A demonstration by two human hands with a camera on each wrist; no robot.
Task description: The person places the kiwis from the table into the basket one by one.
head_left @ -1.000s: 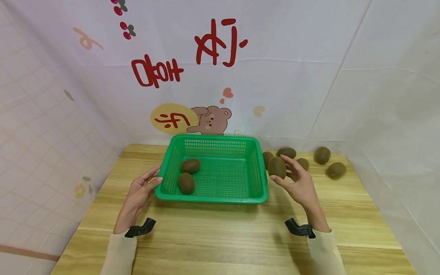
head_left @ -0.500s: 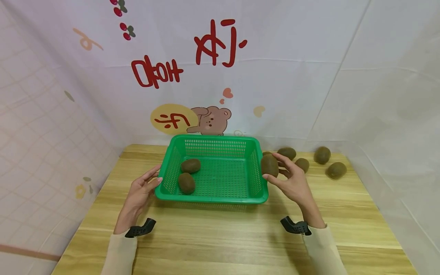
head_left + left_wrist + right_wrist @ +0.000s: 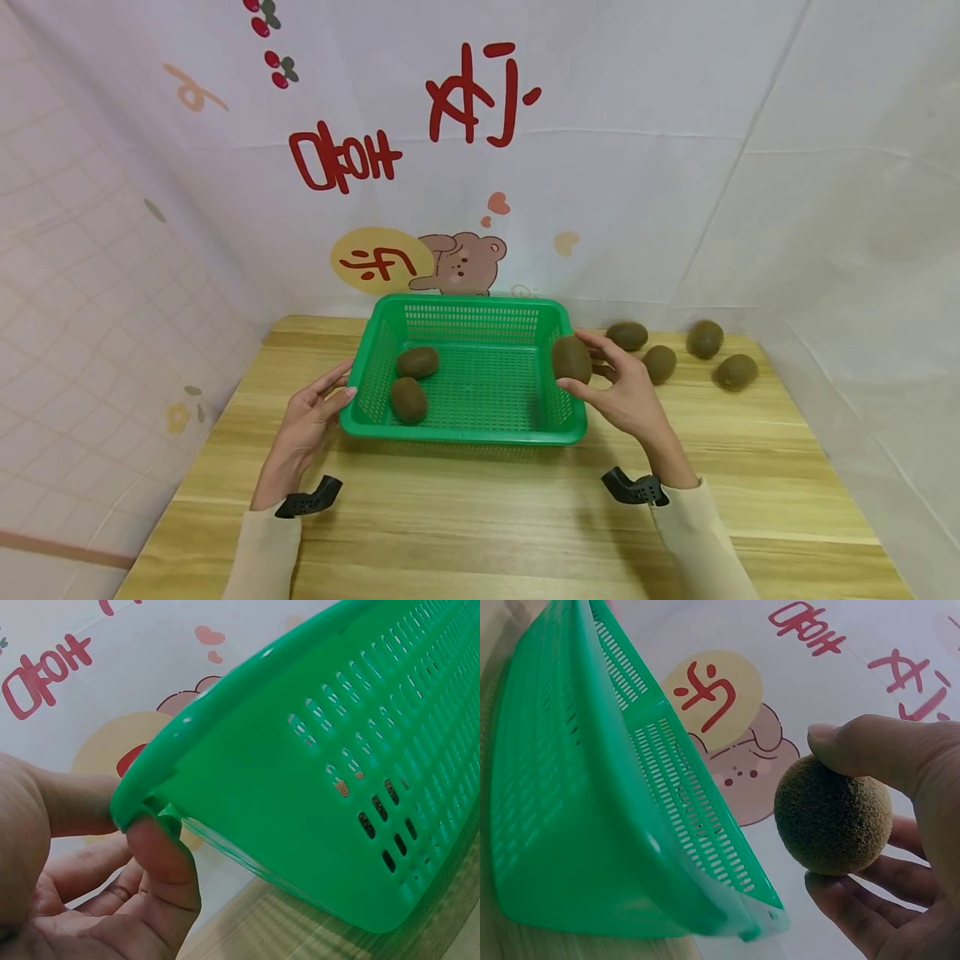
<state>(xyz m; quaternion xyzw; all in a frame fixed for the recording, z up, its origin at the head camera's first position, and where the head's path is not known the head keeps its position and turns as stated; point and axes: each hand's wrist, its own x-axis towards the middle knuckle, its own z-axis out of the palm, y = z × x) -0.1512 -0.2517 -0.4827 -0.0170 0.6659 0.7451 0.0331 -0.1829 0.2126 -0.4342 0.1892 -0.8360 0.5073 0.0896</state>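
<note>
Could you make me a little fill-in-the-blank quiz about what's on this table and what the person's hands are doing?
1. The basket on the table is coloured ____.
2. Inside the basket lie ____ kiwis, the upper kiwi and the lower kiwi.
3. The right hand holds one kiwi above the basket's ____ rim.
4. The left hand touches the basket's ____ rim.

Missing words: green; two; right; left

left hand (image 3: 309,422) open, fingers straight, right hand (image 3: 624,395) curled, raised
</note>
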